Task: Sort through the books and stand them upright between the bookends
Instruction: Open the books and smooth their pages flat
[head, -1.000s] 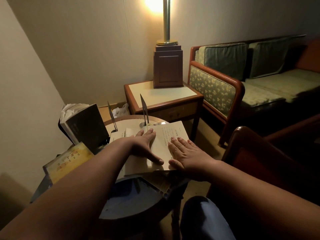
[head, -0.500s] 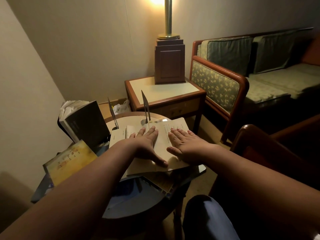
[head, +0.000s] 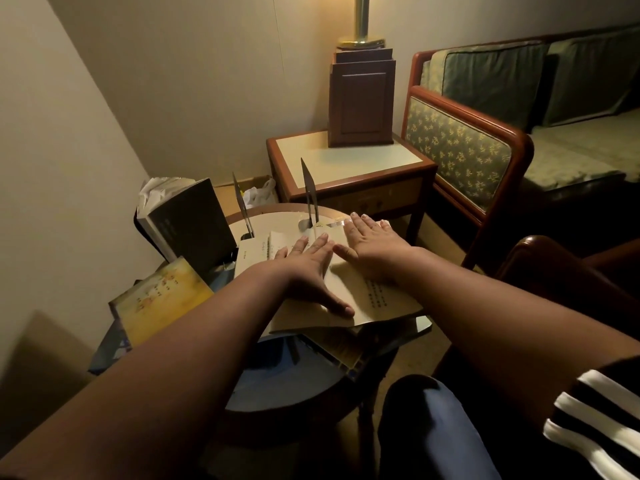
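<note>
Status: early stage. The first bookend (head: 242, 206) and second bookend (head: 309, 192) stand upright at the far side of the round table (head: 273, 220). No book stands in the gap between them.

Hands: the left hand (head: 308, 268) and right hand (head: 372, 244) both lie flat on the pale book (head: 374, 299), fingers straight and spread, gripping nothing. The pale book lies flat on top of the pile, with its far edge close to the foot of the second bookend.

Remaining work:
- Stand the pale book up and place it in the gap.
- Sort the blue book (head: 277, 368), which lies flat under the pile.
- Sort the yellow book (head: 162, 299), which lies tilted at the table's left edge.
- Move the dark book (head: 194, 220), which stands tilted outside the first bookend. It appears to lean on something behind it, but the dim light leaves this uncertain.

Surroundings: a side table (head: 349, 161) carrying a lamp base (head: 362, 102) stands just behind the round table. A sofa (head: 485, 150) is to the right. A plastic bag (head: 259, 194) lies on the floor beyond the bookends.

Obstruction: the pile crowds the table up to the bookends, leaving little bare top for turning a book upright.
</note>
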